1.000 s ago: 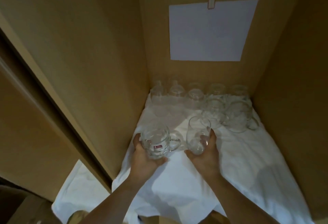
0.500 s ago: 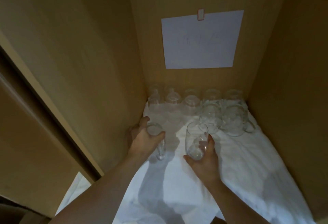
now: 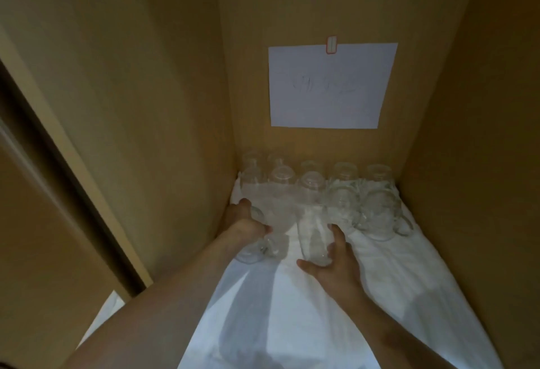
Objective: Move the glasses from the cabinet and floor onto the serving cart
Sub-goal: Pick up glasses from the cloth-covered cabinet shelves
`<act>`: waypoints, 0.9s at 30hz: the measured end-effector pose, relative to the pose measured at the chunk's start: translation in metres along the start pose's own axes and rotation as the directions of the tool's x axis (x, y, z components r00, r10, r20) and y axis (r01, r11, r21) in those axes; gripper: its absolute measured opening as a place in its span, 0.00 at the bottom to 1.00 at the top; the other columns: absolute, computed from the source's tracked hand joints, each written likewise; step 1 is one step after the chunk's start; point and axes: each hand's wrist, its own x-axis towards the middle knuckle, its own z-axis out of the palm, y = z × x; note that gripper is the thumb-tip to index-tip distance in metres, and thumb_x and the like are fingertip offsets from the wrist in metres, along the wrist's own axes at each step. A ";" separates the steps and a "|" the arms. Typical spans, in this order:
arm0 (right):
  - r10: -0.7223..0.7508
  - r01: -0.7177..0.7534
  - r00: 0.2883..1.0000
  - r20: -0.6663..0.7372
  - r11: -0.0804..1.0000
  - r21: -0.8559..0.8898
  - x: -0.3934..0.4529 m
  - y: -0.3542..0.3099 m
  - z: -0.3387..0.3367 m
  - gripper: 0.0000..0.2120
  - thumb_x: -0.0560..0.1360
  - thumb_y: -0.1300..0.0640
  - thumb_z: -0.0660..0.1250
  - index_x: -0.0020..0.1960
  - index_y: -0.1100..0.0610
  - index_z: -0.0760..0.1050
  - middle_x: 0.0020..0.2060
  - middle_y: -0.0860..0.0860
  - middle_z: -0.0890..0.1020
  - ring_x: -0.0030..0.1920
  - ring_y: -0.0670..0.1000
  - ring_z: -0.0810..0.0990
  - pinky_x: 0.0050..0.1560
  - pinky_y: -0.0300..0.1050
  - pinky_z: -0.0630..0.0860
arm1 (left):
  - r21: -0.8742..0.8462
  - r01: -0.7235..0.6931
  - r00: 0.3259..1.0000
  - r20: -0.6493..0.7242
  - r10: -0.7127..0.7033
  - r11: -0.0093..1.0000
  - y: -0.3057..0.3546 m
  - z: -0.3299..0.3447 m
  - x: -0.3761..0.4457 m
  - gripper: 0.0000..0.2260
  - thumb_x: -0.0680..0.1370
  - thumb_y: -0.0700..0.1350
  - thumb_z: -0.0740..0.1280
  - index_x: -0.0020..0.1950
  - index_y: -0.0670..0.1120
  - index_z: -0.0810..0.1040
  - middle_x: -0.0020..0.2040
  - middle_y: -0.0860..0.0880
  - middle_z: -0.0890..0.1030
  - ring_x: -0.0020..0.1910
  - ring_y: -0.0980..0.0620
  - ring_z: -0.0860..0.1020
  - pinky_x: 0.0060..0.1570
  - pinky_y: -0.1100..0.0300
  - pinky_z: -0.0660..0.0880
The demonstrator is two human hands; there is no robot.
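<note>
Cabinet walls (image 3: 146, 105) boxed in the whole scene, and a white cloth (image 3: 292, 310) covered the shelf you were reaching over. Starting at the left, your left hand (image 3: 242, 225) was pressed against a stemmed glass (image 3: 263, 240) near the left wall; your fingers looked curled round its bowl, though the clear glass and dim light made the exact grip hard to read. That glass seemed tipped, its long axis leaning from the far upper side down toward you, with a round rim or foot showing at the near left end; which end it was, I cannot tell.

Just right of it, your right hand (image 3: 330, 263) cupped a tall tumbler (image 3: 314, 234) from the near side, thumb on its left and fingers wrapping the right. The tumbler stood roughly upright on the cloth, long axis vertical, mouth upward as far as I could make out.

Farther back and to the right, a cluster of glasses (image 3: 315, 181) stood against the far wall in about two rows, and a handled mug (image 3: 382, 216) sat at the right end, its handle pointing right. Above them a paper sheet (image 3: 330, 85) was taped to the back panel.

By my reading, you were early in the job: two glasses were in hand but not yet out of the cabinet, roughly ten remained on the shelf, and neither the cart nor the floor glasses were in view.
</note>
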 end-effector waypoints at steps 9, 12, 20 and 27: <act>-0.168 0.184 0.983 0.079 0.832 -0.523 0.040 -0.074 -0.029 0.47 0.59 0.48 0.84 0.72 0.50 0.63 0.62 0.54 0.71 0.61 0.57 0.76 0.58 0.47 0.75 | 0.039 0.002 0.998 0.058 -0.004 0.999 0.000 -0.004 0.022 0.44 0.63 0.49 0.84 0.74 0.48 0.65 0.69 0.44 0.71 0.66 0.43 0.73 0.57 0.48 0.79; -0.261 0.318 0.947 0.187 0.675 -0.666 0.053 -0.101 -0.016 0.41 0.63 0.50 0.81 0.71 0.51 0.65 0.61 0.56 0.73 0.59 0.59 0.75 0.58 0.50 0.75 | 0.116 -0.036 0.999 0.037 0.032 0.993 0.000 0.001 0.030 0.44 0.69 0.50 0.80 0.78 0.48 0.59 0.72 0.41 0.66 0.69 0.42 0.71 0.61 0.54 0.75; -0.348 0.443 0.894 0.283 0.578 -0.686 0.085 -0.117 0.027 0.44 0.66 0.59 0.77 0.78 0.51 0.62 0.64 0.58 0.69 0.62 0.60 0.73 0.59 0.50 0.75 | 0.140 -0.034 0.999 0.015 0.032 0.990 0.005 0.013 0.043 0.39 0.78 0.50 0.70 0.81 0.46 0.50 0.75 0.38 0.59 0.70 0.40 0.69 0.65 0.52 0.72; -0.353 0.456 0.889 0.293 0.607 -0.651 0.099 -0.106 0.030 0.47 0.66 0.52 0.79 0.79 0.49 0.60 0.68 0.56 0.68 0.65 0.58 0.71 0.62 0.47 0.72 | 0.131 0.011 1.000 -0.007 -0.010 0.991 0.007 0.023 0.048 0.42 0.77 0.48 0.72 0.81 0.45 0.47 0.76 0.40 0.56 0.71 0.39 0.67 0.68 0.49 0.70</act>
